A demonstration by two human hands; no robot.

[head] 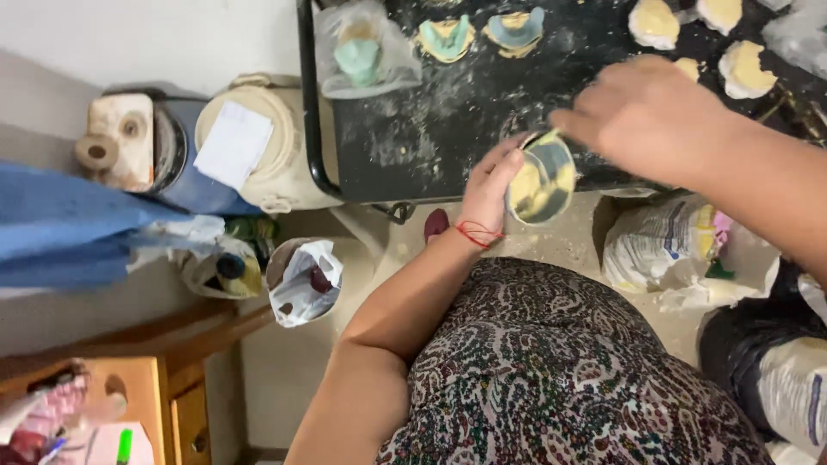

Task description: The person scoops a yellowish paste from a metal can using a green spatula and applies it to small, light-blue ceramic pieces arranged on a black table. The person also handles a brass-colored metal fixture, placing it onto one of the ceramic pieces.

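The left hand (493, 185) wraps around a small round flexible mixing bowl (541, 179) half filled with pale yellow paste, held at the near edge of the dusty black desk (448, 129). The right hand (650, 116), at two o'clock from the bowl, is blurred with its fingertips at the bowl's rim; what it grips I cannot tell. At eight o'clock, on the floor, an open white bag (303, 280) holds dark lumps. At four o'clock sits a crumpled white sack (663, 250). Farther off on the desk, a clear plastic bag (363, 50) contains a green mould, beside green-and-yellow trays (478, 34) and cream plaster casts (698, 34).
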